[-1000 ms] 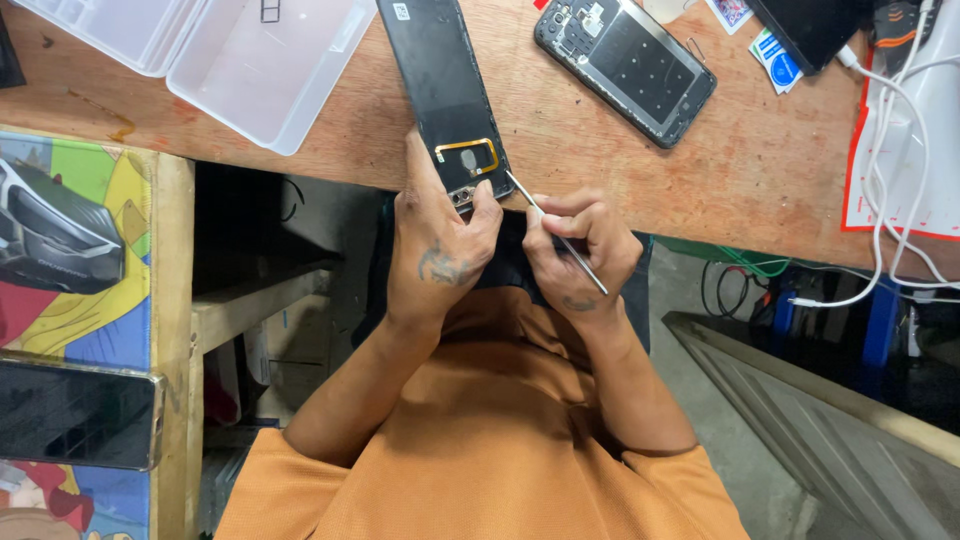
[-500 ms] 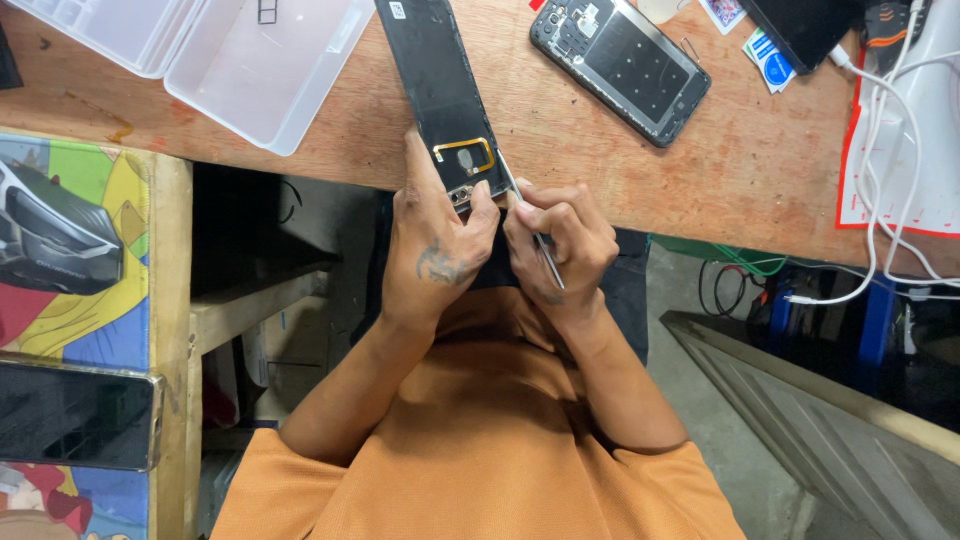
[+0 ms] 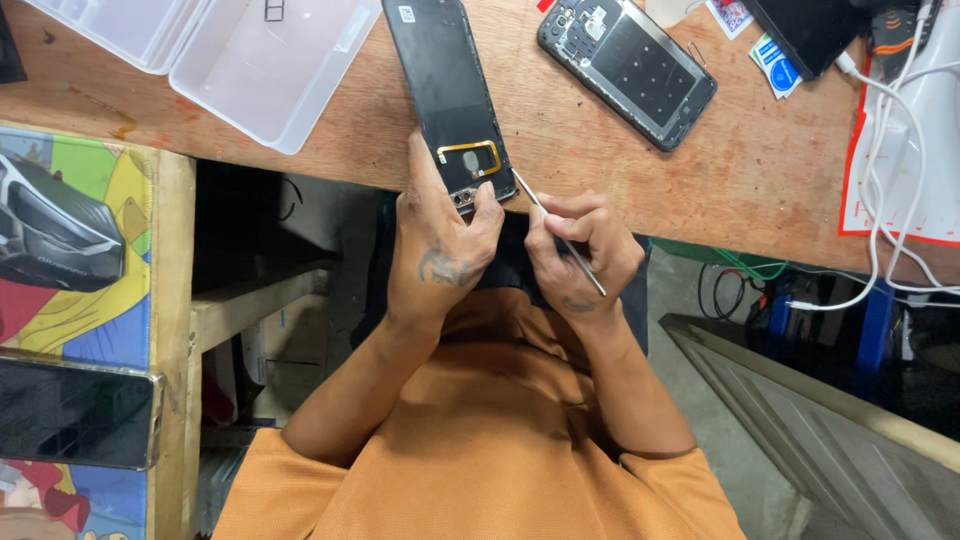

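**Surroundings of the work area, seen from above**

A wooden table (image 3: 760,190) carries an open clear plastic box (image 3: 215,50) at upper left. At upper right lies a second opened phone (image 3: 628,66), its dark inner plate facing up, just beside small printed cards (image 3: 775,65). White cables (image 3: 890,150) run across a white sheet with red edge (image 3: 925,130) at far right. At left, a colourful printed mat (image 3: 60,230) bears a dark-screened phone (image 3: 75,412). Below the table, tangled wires (image 3: 740,285) hang.
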